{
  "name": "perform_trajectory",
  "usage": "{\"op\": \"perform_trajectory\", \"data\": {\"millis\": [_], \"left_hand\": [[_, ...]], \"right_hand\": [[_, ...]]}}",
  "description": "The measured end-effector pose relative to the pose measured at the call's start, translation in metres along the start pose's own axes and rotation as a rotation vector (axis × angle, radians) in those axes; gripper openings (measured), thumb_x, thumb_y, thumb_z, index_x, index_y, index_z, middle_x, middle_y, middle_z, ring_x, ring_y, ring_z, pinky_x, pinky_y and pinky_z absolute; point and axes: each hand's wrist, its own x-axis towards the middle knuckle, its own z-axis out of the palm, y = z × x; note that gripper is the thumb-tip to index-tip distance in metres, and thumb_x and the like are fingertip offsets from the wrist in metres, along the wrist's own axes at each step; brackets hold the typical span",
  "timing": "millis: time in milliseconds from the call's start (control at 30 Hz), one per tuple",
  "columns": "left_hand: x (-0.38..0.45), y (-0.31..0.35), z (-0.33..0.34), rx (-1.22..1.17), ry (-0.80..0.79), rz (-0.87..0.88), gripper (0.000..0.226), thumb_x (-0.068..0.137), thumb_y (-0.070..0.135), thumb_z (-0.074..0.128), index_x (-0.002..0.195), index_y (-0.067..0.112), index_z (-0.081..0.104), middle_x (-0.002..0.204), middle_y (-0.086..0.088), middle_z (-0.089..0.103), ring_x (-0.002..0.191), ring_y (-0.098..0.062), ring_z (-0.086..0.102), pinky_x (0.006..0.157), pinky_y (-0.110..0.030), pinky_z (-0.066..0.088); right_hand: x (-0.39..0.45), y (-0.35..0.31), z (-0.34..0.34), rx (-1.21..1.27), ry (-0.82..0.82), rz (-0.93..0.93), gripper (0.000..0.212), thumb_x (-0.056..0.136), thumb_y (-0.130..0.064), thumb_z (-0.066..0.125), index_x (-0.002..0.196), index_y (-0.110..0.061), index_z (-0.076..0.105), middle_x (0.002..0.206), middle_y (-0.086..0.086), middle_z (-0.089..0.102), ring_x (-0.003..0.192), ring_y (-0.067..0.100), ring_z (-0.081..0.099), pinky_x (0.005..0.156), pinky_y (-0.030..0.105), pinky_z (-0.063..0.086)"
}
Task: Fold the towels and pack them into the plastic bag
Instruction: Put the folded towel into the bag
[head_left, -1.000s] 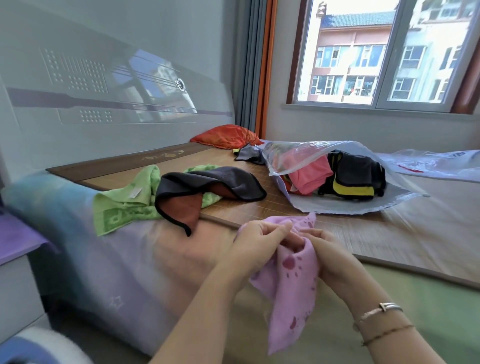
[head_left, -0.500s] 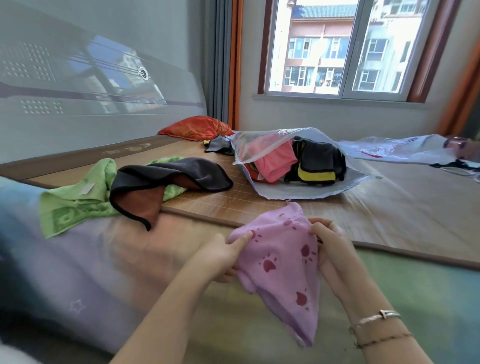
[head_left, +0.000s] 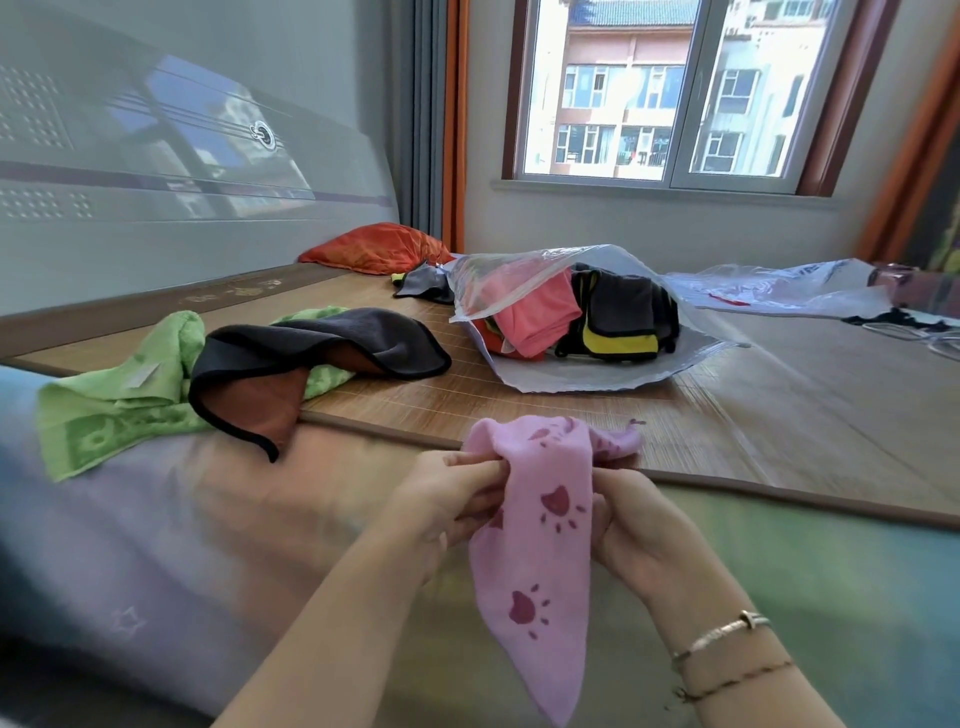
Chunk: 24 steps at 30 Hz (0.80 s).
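Left hand (head_left: 452, 512) and right hand (head_left: 644, 535) both pinch pink towel (head_left: 540, 561), unfolded; plastic bag (head_left: 587, 322) mid-bed already holds several; green towel (head_left: 119, 410) and dark towel (head_left: 311, 358) at bed's near edge wait.

Between the hands and the plastic bag (head_left: 587, 374) lies a bare stretch of bamboo mat (head_left: 519, 410), an open path straight to the bag's mouth. That mouth gapes toward the left, but a pink folded towel (head_left: 540, 317) and a black-and-yellow one (head_left: 623, 322) already fill much of the inside. To the left, a dark grey towel (head_left: 322, 358) heaped over a green towel (head_left: 119, 405) blocks the mat's near-left corner and spills over its edge. Behind the bag, a small grey cloth (head_left: 423, 283) and an orange pillow (head_left: 379, 249) crowd the headboard side. To the right the mat runs bare, up to a second plastic bag (head_left: 779, 288) at the far edge.
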Motion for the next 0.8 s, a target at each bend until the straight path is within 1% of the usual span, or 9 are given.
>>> {"op": "perform_trajectory", "data": {"millis": [67,133,233,300,367,500,633,733,800], "left_hand": [[-0.003,0.001,0.004,-0.051,0.0,0.016,0.028,0.083,0.009,0.074,0.106,0.004,0.06,0.081,-0.011,0.073,0.066,-0.016,0.07,0.054,-0.025,0.057],[-0.005,0.001,0.007,-0.103,-0.005,0.02,0.043,0.079,0.008,0.077,0.114,0.003,0.051,0.079,-0.012,0.073,0.062,-0.017,0.071,0.054,-0.027,0.058],[-0.005,0.0,0.01,-0.068,-0.004,0.045,0.042,0.082,0.009,0.075,0.115,0.005,0.051,0.076,-0.01,0.072,0.06,-0.016,0.07,0.06,-0.031,0.06],[-0.003,-0.001,0.01,0.023,0.005,0.106,0.025,0.086,0.008,0.07,0.109,0.003,0.06,0.078,-0.01,0.073,0.063,-0.016,0.07,0.061,-0.029,0.06],[-0.003,-0.002,0.01,0.063,0.026,0.146,0.013,0.088,0.003,0.067,0.101,0.001,0.066,0.079,-0.011,0.072,0.06,-0.015,0.068,0.056,-0.024,0.058],[-0.004,-0.003,0.01,0.211,0.07,0.262,0.007,0.086,0.004,0.067,0.088,-0.002,0.071,0.079,-0.018,0.07,0.065,-0.02,0.062,0.059,-0.026,0.051],[-0.002,0.005,0.005,0.415,0.176,0.414,0.01,0.083,0.014,0.072,0.073,0.012,0.071,0.072,0.005,0.071,0.071,-0.004,0.064,0.062,-0.014,0.048],[0.004,0.013,0.0,0.421,0.262,0.454,0.013,0.09,0.02,0.063,0.085,0.008,0.059,0.078,0.002,0.067,0.073,-0.012,0.059,0.063,-0.025,0.044],[0.009,0.019,-0.003,0.399,0.283,0.475,0.019,0.097,0.029,0.052,0.092,0.01,0.051,0.077,0.0,0.056,0.069,-0.013,0.049,0.059,-0.027,0.039]], "right_hand": [[0.001,0.002,0.003,0.005,-0.013,-0.002,0.021,0.095,0.001,0.046,0.082,0.001,0.063,0.063,0.012,0.059,0.053,0.019,0.059,0.05,0.026,0.051],[-0.002,0.003,0.009,-0.073,-0.092,-0.005,0.022,0.096,-0.014,0.053,0.095,0.004,0.065,0.082,0.019,0.068,0.073,0.027,0.068,0.064,0.032,0.058],[-0.002,0.007,0.017,-0.101,-0.113,0.004,0.032,0.101,-0.019,0.046,0.112,0.006,0.062,0.096,0.017,0.066,0.088,0.023,0.065,0.073,0.03,0.056],[-0.001,0.008,0.018,-0.153,-0.094,-0.059,0.027,0.1,-0.012,0.045,0.118,0.006,0.055,0.093,0.015,0.059,0.084,0.02,0.06,0.07,0.029,0.053],[-0.005,0.005,0.019,-0.247,-0.106,-0.151,0.015,0.095,-0.004,0.052,0.109,0.0,0.058,0.08,0.011,0.058,0.068,0.014,0.06,0.059,0.026,0.053],[-0.011,0.001,0.02,-0.303,-0.083,-0.246,0.017,0.091,0.007,0.054,0.105,0.0,0.059,0.077,0.01,0.06,0.061,0.01,0.06,0.052,0.022,0.051],[-0.01,-0.007,0.017,-0.261,0.045,-0.334,0.013,0.097,-0.002,0.048,0.091,-0.008,0.059,0.075,0.006,0.058,0.062,0.007,0.057,0.05,0.017,0.049],[-0.009,-0.014,0.004,-0.399,0.146,-0.473,0.018,0.093,-0.003,0.048,0.098,-0.014,0.061,0.079,0.001,0.067,0.068,0.006,0.063,0.055,0.02,0.049],[-0.008,-0.019,-0.007,-0.414,0.203,-0.55,0.01,0.089,0.001,0.052,0.086,-0.008,0.055,0.067,-0.001,0.06,0.059,0.005,0.056,0.055,0.02,0.045]]}}
